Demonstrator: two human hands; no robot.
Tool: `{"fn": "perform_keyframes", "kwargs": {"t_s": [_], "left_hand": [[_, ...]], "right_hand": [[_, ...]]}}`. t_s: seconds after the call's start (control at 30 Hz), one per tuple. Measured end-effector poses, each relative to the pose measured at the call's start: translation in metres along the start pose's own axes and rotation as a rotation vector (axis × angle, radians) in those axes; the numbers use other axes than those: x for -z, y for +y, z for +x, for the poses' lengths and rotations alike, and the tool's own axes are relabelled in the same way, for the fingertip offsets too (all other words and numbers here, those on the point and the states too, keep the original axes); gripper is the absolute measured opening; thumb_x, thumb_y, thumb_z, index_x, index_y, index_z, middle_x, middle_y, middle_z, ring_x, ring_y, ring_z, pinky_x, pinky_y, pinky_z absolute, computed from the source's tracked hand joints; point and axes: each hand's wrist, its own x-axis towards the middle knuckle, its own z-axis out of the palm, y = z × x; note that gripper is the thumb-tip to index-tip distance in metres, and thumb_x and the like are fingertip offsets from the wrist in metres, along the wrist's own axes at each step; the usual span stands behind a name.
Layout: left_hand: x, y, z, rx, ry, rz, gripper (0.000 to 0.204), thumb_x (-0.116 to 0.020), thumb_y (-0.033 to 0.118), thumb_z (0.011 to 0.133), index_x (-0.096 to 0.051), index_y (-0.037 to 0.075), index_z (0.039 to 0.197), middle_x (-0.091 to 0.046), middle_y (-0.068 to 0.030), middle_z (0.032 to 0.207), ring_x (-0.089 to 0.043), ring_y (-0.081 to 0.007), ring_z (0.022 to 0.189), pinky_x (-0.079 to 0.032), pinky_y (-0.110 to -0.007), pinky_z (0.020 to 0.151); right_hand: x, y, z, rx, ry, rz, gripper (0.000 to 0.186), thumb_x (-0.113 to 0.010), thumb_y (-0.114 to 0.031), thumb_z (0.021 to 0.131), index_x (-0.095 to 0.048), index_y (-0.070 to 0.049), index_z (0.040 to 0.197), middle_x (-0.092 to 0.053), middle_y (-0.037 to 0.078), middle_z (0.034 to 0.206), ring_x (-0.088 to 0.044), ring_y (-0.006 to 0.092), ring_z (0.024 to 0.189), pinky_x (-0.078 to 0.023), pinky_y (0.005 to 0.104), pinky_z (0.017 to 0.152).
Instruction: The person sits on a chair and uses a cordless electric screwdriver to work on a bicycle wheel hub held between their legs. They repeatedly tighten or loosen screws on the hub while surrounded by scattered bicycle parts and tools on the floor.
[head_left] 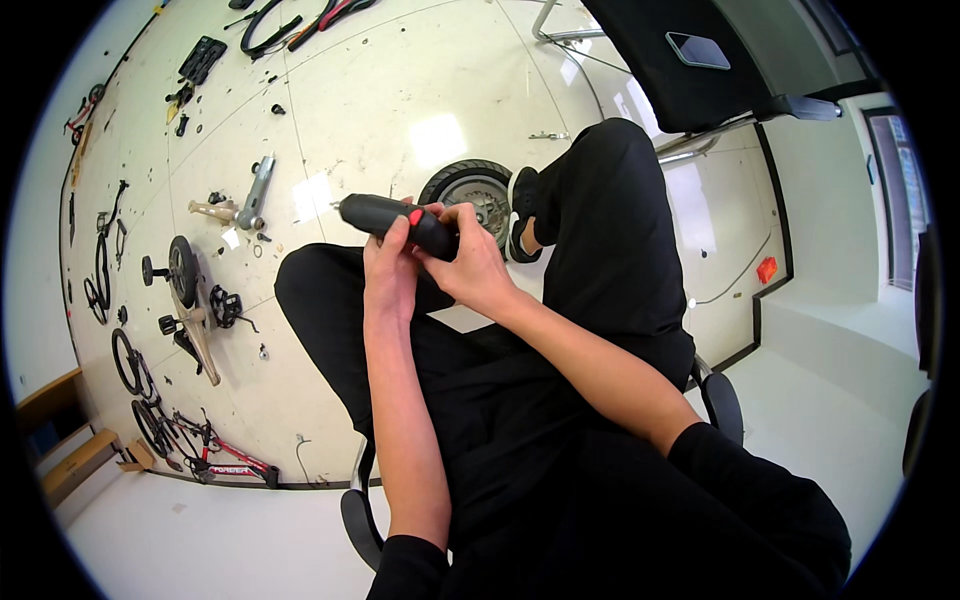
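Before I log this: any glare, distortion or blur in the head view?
Head view: bright glare patches on the pale floor, one just above the wheel; head view: fisheye bows the dark strip edging the floor, black at all corners; head view: left hand, right hand and black tool look fairly sharp; head view: black trousers show little fold detail.

Black, red-accented power screwdriver (373,214), tip leftward
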Motion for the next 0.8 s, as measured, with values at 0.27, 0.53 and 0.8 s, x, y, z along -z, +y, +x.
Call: {"fn": "perform_keyframes", "kwargs": {"t_s": [0.27, 0.53, 0.8], "left_hand": [[0.002, -0.007, 0.004, 0.078, 0.003, -0.090, 0.052, -0.059, 0.033, 0.088, -0.050, -0.004, 0.122, -0.056, -0.0136, 0.118, -0.050, -0.0240, 0.114, -0.035, -0.038, 0.103], [0.005, -0.011, 0.004, 0.027, 0.100, 0.012, 0.038, -0.059, 0.032, 0.089, -0.056, 0.000, 0.108, -0.063, -0.0091, 0.103, -0.059, -0.0204, 0.099, -0.044, -0.037, 0.092], [0.011, -0.010, 0.005, -0.017, 0.089, 0.008, 0.036, -0.058, 0.026, 0.088, -0.056, -0.005, 0.107, -0.065, -0.0158, 0.105, -0.063, -0.0211, 0.094, -0.049, -0.035, 0.087]], "right_hand": [[0.001, 0.010, 0.003, 0.321, 0.107, -0.198, 0.048, -0.069, 0.005, 0.070, -0.046, -0.003, 0.112, -0.058, 0.017, 0.099, -0.060, 0.0406, 0.089, -0.049, 0.0462, 0.074], [-0.001, 0.012, 0.002, 0.359, 0.153, -0.328, 0.045, -0.065, 0.008, 0.065, -0.050, -0.002, 0.106, -0.051, 0.016, 0.093, -0.057, 0.0373, 0.089, -0.049, 0.0444, 0.075], [0.004, 0.014, 0.006, 0.448, 0.127, -0.287, 0.051, -0.072, 0.006, 0.062, -0.052, -0.003, 0.107, -0.053, 0.015, 0.096, -0.058, 0.0371, 0.086, -0.049, 0.0438, 0.074]]}}
